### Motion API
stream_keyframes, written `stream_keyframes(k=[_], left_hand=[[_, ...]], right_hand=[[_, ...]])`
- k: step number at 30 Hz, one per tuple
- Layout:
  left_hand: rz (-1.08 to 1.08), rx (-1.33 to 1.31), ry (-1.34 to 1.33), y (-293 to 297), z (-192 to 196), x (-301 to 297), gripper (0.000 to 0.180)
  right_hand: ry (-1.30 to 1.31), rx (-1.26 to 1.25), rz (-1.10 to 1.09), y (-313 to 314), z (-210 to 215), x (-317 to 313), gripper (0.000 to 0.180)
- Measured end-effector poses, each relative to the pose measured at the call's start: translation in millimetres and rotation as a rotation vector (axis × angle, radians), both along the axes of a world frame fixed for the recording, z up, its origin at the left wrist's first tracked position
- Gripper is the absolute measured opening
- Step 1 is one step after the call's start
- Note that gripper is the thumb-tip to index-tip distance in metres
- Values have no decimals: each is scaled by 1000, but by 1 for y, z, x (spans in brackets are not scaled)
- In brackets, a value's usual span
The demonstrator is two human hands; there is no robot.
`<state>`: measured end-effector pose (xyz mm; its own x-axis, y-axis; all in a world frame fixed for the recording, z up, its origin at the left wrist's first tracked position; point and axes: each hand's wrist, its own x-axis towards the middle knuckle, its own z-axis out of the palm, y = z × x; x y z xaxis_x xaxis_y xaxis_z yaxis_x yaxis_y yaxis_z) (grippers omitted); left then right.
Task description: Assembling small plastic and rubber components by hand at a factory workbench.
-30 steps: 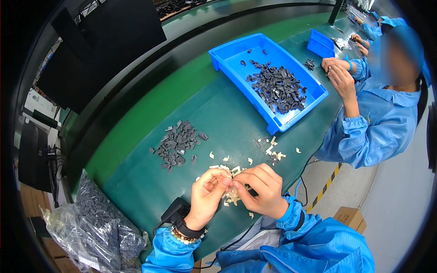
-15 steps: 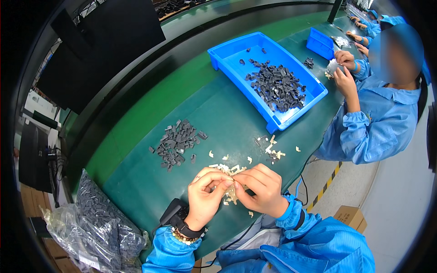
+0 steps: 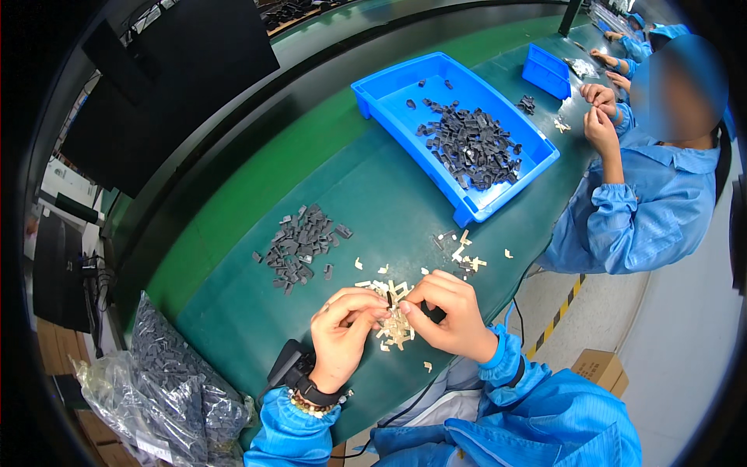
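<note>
My left hand pinches a small black plastic part between thumb and fingertips. Just beside it my right hand is closed in a pinch, its fingertips close to the black part; what they hold, if anything, is too small to make out. Beneath both hands lies a heap of small cream-coloured pieces, partly covered by my fingers. Beyond my left hand a loose pile of dark grey plastic parts rests on the green mat.
A blue tray holding many black parts stands farther back. Cream and dark bits lie right of the heap. At the lower left sits a clear bag of dark parts. A co-worker works at the right, near a smaller blue bin.
My hands have drawn slightly apart, so the black part now shows at the left fingertips and more of the cream heap is visible. The co-worker's hands have moved, and a pale item there is gone.
</note>
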<state>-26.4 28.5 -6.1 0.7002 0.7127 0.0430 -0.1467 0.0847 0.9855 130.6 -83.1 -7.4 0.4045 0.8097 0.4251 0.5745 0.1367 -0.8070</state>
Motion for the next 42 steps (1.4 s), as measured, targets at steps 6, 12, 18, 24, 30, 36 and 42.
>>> stream_keyframes(k=[6, 12, 18, 24, 30, 36, 42], left_hand=[[-14, 599, 108, 5, 9, 3, 9], [-54, 649, 122, 4, 6, 3, 10], [-119, -93, -29, 0, 8, -1, 12], [-103, 320, 16, 5, 4, -1, 19], [-8, 532, 72, 0, 9, -1, 21], [77, 821, 44, -4, 10, -2, 22], [76, 798, 52, -4, 9, -3, 20]], right_hand=[[206, -10, 120, -1, 1, 3, 4], [196, 1, 150, -3, -1, 7, 7], [145, 102, 153, -4, -5, 7, 10], [50, 175, 151, -6, -6, 7, 18], [-91, 246, 83, -6, -7, 4, 22], [-262, 292, 20, -9, -8, 2, 25], [-277, 296, 20, -9, -7, 1, 27]])
